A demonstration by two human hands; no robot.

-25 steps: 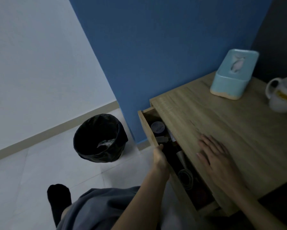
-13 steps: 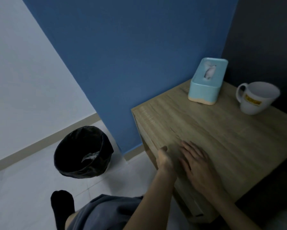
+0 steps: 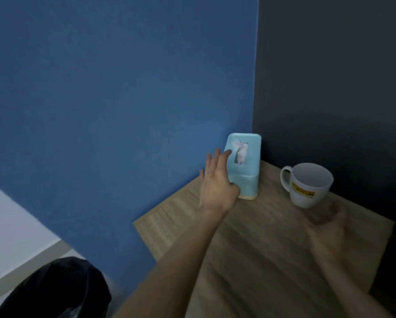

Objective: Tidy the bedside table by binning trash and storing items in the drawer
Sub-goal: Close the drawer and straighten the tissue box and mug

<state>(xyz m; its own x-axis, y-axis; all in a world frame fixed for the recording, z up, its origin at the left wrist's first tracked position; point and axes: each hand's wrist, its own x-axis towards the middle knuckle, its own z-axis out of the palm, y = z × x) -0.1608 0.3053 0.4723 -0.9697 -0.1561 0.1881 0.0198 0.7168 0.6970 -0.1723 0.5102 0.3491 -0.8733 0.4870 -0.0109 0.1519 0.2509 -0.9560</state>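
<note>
The wooden bedside table (image 3: 249,244) fills the lower right; its drawer is out of view. At its back stands a light blue tissue box (image 3: 245,166) with a tissue poking out. My left hand (image 3: 216,182) is spread open against the box's left side, fingers up, holding nothing. A white mug (image 3: 308,184) with a yellow label stands upright to the right of the box. My right hand (image 3: 325,226) hovers just in front of and below the mug, fingers curled and apart, blurred, apart from the mug.
A black-lined bin (image 3: 55,290) sits on the pale floor at the lower left. A blue wall (image 3: 123,111) runs behind the table and a dark wall (image 3: 341,88) closes its right side.
The drawer went from open to shut. Both hands then left the table's front edge and rose toward the back, the left to the tissue box, the right to the mug. The view tilted up.
</note>
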